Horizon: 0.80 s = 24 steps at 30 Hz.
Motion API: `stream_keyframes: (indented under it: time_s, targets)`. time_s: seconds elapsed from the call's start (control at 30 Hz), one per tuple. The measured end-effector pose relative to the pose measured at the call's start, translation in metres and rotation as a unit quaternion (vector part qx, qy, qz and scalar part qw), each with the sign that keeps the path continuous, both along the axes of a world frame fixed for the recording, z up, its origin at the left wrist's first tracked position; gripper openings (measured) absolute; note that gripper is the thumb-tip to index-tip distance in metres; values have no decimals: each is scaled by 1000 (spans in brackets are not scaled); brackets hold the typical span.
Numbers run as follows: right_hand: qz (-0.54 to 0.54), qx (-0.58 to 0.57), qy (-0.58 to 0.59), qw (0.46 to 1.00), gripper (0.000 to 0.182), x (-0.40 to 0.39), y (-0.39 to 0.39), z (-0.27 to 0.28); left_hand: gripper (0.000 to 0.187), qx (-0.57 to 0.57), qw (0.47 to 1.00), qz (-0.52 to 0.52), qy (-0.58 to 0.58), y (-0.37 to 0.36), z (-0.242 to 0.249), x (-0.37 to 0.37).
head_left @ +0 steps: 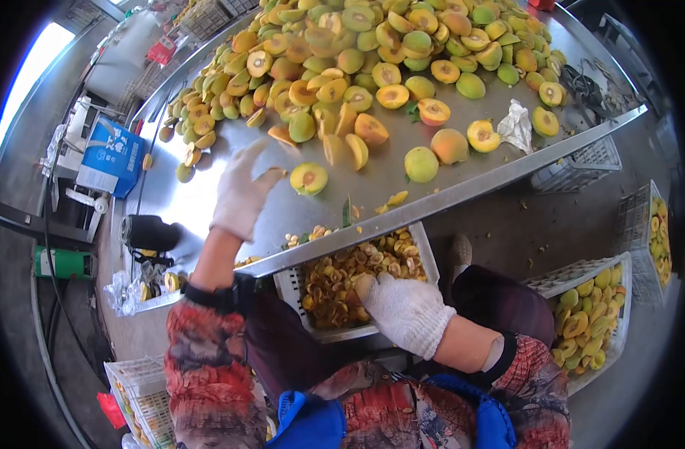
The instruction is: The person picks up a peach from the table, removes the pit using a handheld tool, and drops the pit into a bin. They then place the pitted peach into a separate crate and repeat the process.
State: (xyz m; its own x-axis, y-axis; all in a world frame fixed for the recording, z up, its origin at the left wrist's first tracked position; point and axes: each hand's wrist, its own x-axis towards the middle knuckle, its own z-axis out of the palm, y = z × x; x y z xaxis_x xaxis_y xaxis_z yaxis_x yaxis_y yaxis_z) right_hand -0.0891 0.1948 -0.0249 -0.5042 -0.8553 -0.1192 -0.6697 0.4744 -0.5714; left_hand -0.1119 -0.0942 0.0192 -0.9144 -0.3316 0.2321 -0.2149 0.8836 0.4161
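My left hand (241,187), in a white glove, is over the metal table, its fingers apart and nothing in them. Just right of its fingertips lies a halved fruit (309,179) with the cut face up. My right hand (406,310), also gloved, is above a white crate (430,258) of brown and yellow scraps (331,284). Its fingers are curled together, and what they hold, if anything, is hidden. Beyond both hands a large heap of green and orange fruit halves (350,60) covers the back of the table.
The metal table's raised edge (470,179) runs between me and the heap. Crates of fruit (593,314) stand at the right, another crate (144,374) at the lower left. A black cylinder (149,233) and a blue box (111,159) are on the left. Crumpled white paper (515,126) lies right.
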Motion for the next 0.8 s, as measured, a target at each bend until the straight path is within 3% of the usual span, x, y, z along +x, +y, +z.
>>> stream_keyframes:
  time_s: [0.03, 0.07, 0.13, 0.23, 0.33, 0.43, 0.5, 0.53, 0.57, 0.67, 0.8]
  targets:
    - [-3, -3, -14, 1000, 18, -1, 0, 0, 55, -9, 999, -50, -5, 10, -2, -27]
    - [-6, -6, -28, 1000, 19, -1, 0, -2, 57, -101, 990, -98, -30, 17, -8, -51]
    - [-9, 0, -46, 999, 21, -4, 2, -5, 52, -127, 971, -159, -128, 32, -16, -82]
    - [-19, 0, -82, 996, 22, -7, 4, -3, 45, -189, 945, -174, -203, 38, -32, -102]
    - [-41, -67, -124, 989, 21, -8, 5, -5, 38, -151, 962, -148, -171, 43, -37, -98]
    - [-69, -128, -137, 980, 21, -11, 4, 6, 31, -6, 983, -46, -180, 50, -27, -88]
    - [-80, -198, -113, 970, 22, -17, 6, 13, 29, 211, 970, -62, -100, 47, -25, -75]
    - [-85, -233, -104, 963, 23, -20, 6, 15, 28, 316, 945, -67, -59, 49, -21, -66]
    - [-86, -196, -123, 969, 25, -24, 6, 18, 31, 416, 907, -63, -30, 56, -13, -53]
    - [-95, -241, -97, 961, 24, -25, 10, 22, 32, 605, 795, -36, 5, 82, 2, -15]
    - [-81, -253, -65, 962, 27, -19, 6, 18, 33, 669, 739, -48, 66, 111, -10, 25]
